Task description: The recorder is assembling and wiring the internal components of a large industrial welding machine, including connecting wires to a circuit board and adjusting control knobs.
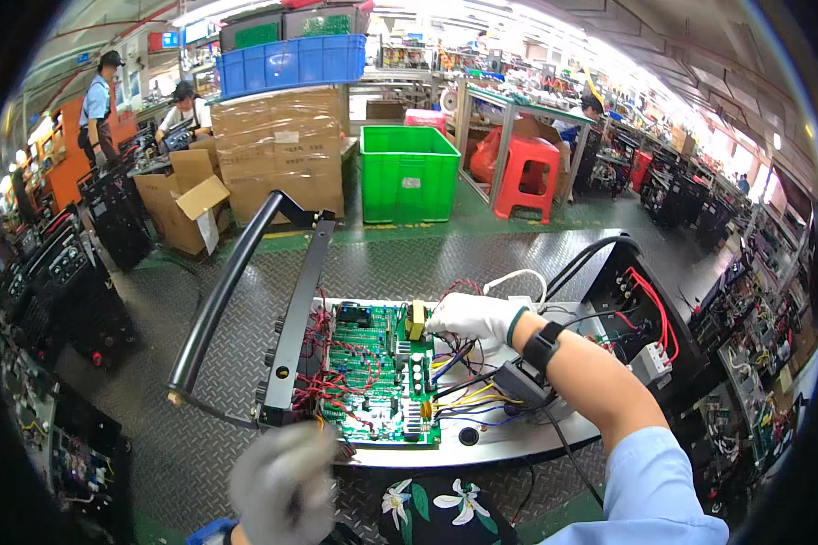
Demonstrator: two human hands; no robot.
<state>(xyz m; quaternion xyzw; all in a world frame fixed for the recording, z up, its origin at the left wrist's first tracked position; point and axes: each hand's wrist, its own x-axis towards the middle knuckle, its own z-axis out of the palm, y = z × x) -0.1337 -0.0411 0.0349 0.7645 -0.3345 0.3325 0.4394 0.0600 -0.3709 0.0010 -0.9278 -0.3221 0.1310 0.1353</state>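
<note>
Where the blurred, gloved left hand (284, 481) hangs nearest, its fingers cannot be told open or closed; beyond, the green circuit board (377, 377) lies flat in the metal chassis (482, 445), the white-gloved right hand (471, 318) curling fingers around its yellow component (417, 320).

I see the green circuit board (377, 377) lying flat in the open machine chassis (509, 440), crowded with components, red, yellow and blue wires (468, 400) trailing off it.

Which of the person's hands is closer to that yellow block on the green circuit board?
Right. The right hand rests beside the yellow block on the green circuit board; the left hand, blurred, is raised below the board's near edge.
</note>
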